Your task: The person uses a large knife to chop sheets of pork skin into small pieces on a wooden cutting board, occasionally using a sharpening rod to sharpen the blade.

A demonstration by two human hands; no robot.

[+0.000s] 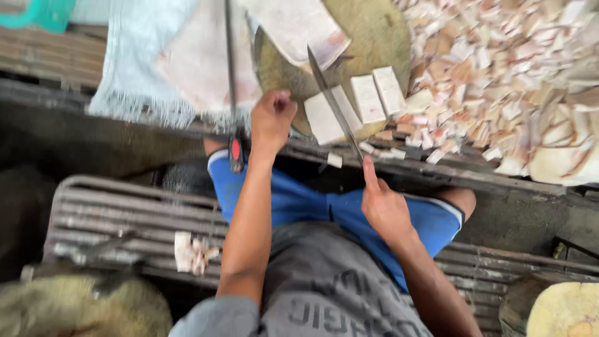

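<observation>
I see right hand (384, 209) gripping knife (334, 103), long grey blade angled across pale rectangular slabs (368, 100) just ahead on round block (374, 37), left hand (271, 118) fisted, contents unclear, beside slabs, cut pieces (499, 68) heaped right.

slatted wooden bench (118, 218) | dark worn floor (75, 143) | daylight
</observation>
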